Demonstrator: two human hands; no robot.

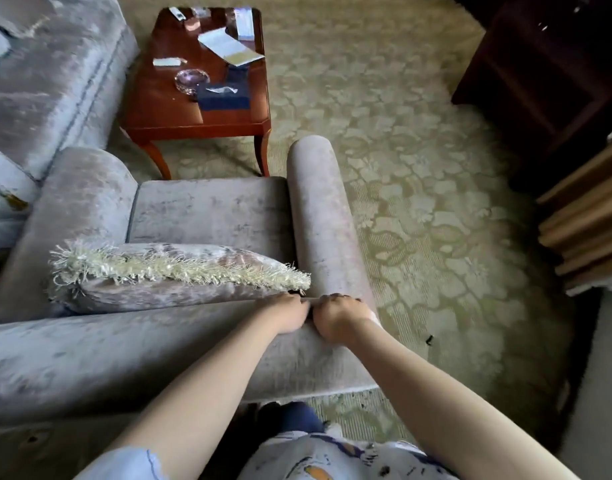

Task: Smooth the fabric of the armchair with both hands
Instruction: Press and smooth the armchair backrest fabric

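The person is standing behind the grey velvet armchair [200, 341] and looking down over its backrest, with the seat facing away toward a low wooden counter [166, 112] that is carrying papers and a glass dish. Both hands are working at the top edge of the backrest, just where it is meeting the rolled armrest [318, 209] on the person's right. The left hand [290, 317] and the right hand [337, 320] are sitting almost knuckle to knuckle, fingers curling over the edge and seeming to be pinching the fabric there. The fingertips are hiding behind the ridge, so how much cloth they are taking is unclear. A fringed cushion [166, 271] is leaning against the front of the backrest, its corner lying just beside the left hand. Judging from this, the smoothing is only getting started at one corner, as the pile across the wide back panel is showing uneven, streaky patches. The next move is probably calling for the hands to be flattening out and drawing apart along the top edge, the left travelling toward the far armrest, pressing evenly so the nap is lying one way, without dragging the cushion along
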